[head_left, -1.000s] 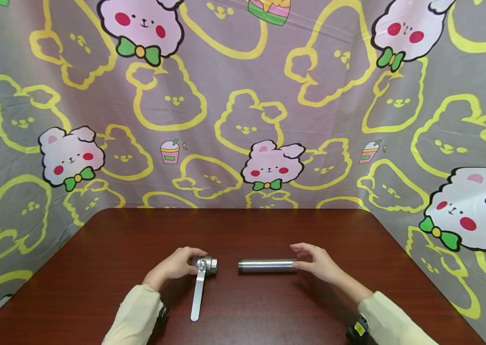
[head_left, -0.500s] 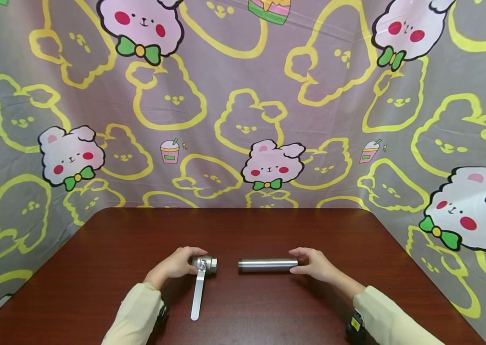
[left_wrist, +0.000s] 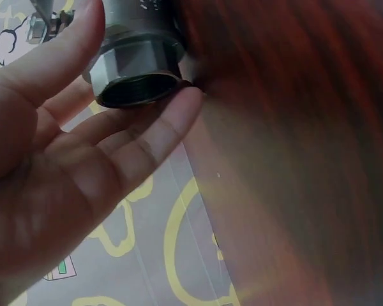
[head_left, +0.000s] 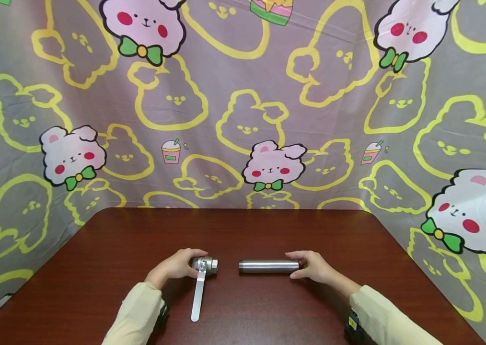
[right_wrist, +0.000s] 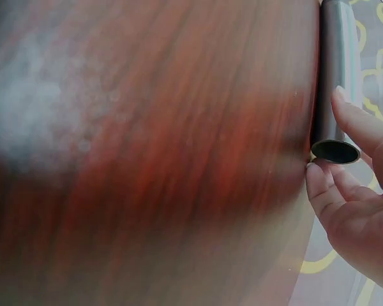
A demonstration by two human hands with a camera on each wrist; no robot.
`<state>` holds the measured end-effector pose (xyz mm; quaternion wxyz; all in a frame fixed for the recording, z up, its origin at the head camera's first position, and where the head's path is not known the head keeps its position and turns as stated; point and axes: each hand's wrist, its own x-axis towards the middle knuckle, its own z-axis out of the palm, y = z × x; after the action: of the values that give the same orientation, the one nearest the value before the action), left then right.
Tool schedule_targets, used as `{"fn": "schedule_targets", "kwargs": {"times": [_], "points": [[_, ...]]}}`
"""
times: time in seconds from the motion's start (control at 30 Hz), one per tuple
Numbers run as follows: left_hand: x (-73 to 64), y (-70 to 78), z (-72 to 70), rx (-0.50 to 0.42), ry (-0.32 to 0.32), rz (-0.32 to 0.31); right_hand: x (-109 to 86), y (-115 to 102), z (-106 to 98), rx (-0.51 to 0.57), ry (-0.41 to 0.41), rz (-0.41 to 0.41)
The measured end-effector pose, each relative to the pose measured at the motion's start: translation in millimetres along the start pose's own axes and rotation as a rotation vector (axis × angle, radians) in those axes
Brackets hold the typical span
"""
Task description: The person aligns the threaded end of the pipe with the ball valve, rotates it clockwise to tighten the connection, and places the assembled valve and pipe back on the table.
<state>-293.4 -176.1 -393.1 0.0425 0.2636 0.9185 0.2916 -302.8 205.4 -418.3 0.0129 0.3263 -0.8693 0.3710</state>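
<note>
A steel ball valve (head_left: 204,266) with a long flat lever handle (head_left: 197,297) lies left of centre on the table. My left hand (head_left: 177,264) holds its left end, thumb on the near side and fingers beyond; the left wrist view shows the hollow hexagonal end (left_wrist: 137,76) between thumb and fingers. To the right, a plain metal pipe (head_left: 266,266) lies crosswise, apart from the valve. My right hand (head_left: 314,267) is around its right end. In the right wrist view the thumb (right_wrist: 357,118) lies along the pipe's side, with the other fingers by its open mouth (right_wrist: 335,152).
The dark reddish-brown table (head_left: 243,230) has a glossy wood grain. A patterned cloth (head_left: 208,110) with rabbit faces and yellow outlines rises behind it and along both sides. Pale sleeves and wrist-worn devices (head_left: 352,323) show on both arms.
My right hand has moved slightly left and closed in around the pipe's right end, the thumb dropping to its near side. The left hand, valve and pipe stay in place.
</note>
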Motion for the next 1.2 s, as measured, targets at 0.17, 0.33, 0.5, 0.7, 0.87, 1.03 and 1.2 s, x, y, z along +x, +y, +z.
{"fn": "schedule_targets", "kwargs": {"times": [0.17, 0.33, 0.5, 0.7, 0.87, 1.03, 1.2], "points": [[1.1, 0.7, 0.2, 0.014, -0.008, -0.019, 0.3, -1, 1, -0.053, 0.016, -0.015], [0.2, 1.5, 1.2, 0.01, 0.007, -0.018, 0.5, -4, 3, -0.142, 0.03, -0.019], [-0.6, 2.2, 1.2, 0.027, 0.024, 0.007, 1.3, -7, 6, -0.19, 0.052, -0.016], [2.6, -15.5, 4.0, 0.015, 0.052, 0.13, 3.8, -10, 8, -0.216, 0.089, -0.008], [0.0, -18.4, 5.8, 0.002, 0.075, 0.163, 6.5, -12, 9, -0.179, 0.089, 0.024], [-1.7, -3.2, 4.0, 0.017, 0.072, 0.09, 5.0, -10, 9, 0.036, 0.11, 0.121], [3.8, -2.0, 6.1, 0.011, 0.102, 0.066, 3.0, -14, 8, 0.411, 0.119, 0.268]]}}
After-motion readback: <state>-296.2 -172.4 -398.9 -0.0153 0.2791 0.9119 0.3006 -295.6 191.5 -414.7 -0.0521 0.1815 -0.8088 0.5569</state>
